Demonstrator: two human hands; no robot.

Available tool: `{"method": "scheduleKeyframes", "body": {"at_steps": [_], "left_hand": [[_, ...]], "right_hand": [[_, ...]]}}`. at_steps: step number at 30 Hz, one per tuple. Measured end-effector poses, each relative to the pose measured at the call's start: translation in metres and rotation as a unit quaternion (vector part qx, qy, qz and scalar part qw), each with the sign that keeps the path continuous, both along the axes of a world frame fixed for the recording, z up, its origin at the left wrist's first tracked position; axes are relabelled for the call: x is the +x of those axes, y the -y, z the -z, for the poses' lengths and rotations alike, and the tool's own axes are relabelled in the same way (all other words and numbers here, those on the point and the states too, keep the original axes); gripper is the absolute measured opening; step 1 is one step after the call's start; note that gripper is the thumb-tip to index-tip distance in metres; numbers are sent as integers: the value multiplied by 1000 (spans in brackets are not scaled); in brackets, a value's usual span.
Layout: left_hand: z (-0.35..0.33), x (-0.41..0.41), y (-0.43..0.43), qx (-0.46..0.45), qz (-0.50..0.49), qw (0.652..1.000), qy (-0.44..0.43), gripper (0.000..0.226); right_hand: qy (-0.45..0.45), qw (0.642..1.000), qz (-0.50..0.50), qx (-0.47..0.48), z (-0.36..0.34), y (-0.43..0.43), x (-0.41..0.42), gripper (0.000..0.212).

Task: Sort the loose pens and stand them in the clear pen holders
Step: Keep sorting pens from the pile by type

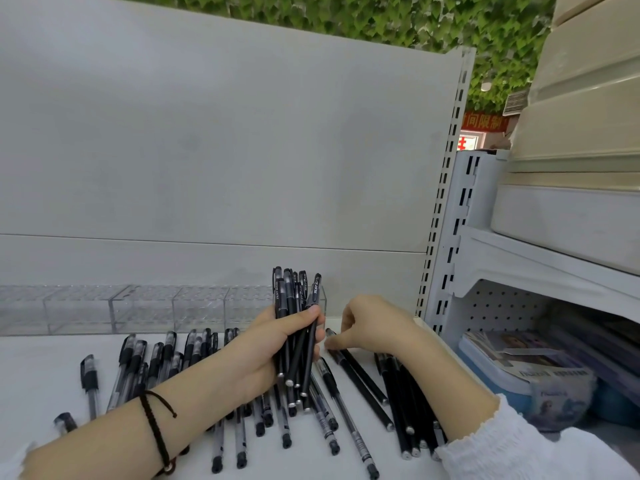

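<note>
We see clear, boxy plastic pen holders [138,308] at the back left. Thin see-through pens [133,367] lie on the smooth white shelf [41,358]. The left hand [273,344] grips a bunch of round black pens [294,320] upright. The right hand [370,329] has curled fingertips [330,344] touching one long black pen [360,379] lying flat; we cannot tell if it is held.

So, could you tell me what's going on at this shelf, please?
A person is sorting pens. Their left hand grips a bunch of black pens upright, while the right hand pinches the end of another black pen on the shelf. Many loose pens lie there; the clear holders behind look empty.
</note>
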State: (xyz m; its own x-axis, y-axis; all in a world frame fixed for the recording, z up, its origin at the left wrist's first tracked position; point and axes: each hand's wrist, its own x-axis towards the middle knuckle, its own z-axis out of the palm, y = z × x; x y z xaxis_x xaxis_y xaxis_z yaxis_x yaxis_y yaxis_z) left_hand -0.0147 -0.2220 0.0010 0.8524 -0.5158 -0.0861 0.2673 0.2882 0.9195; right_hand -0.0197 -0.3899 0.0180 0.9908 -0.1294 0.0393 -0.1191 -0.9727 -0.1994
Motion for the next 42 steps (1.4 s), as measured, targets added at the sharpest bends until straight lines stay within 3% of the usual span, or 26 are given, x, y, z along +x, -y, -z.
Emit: {"method": "scheduleKeyframes", "body": {"at_steps": [5, 11, 14, 18, 22, 27, 31, 42], "left_hand": [[3, 3, 1, -9, -21, 1000, -9, 16], [6, 7, 1, -10, -18, 1000, -11, 21], [6, 7, 1, -6, -15, 1000, -8, 22], [5, 7, 1, -10, -32, 999, -17, 34], [7, 10, 1, -26, -48, 998, -35, 54], [7, 12, 1, -21, -50, 998, -23, 35], [6, 12, 0, -34, -52, 998, -29, 27], [3, 5, -2, -14, 13, 999, 48, 29]], "right_hand": [[-63, 998, 19, -15, -2, 3, -6, 56], [-83, 996, 9, 40, -1, 1, -3, 47], [-83, 994, 1, 69, -3, -1, -4, 33], [-69, 983, -6, 172, -6, -1, -7, 26], [-11, 946, -10, 324, -10, 6, -6, 29], [51, 855, -40, 515, -13, 6, -2, 21], [46, 788, -93, 607, -17, -1, -6, 12], [87, 795, -58, 597, -10, -11, -4, 14]]}}
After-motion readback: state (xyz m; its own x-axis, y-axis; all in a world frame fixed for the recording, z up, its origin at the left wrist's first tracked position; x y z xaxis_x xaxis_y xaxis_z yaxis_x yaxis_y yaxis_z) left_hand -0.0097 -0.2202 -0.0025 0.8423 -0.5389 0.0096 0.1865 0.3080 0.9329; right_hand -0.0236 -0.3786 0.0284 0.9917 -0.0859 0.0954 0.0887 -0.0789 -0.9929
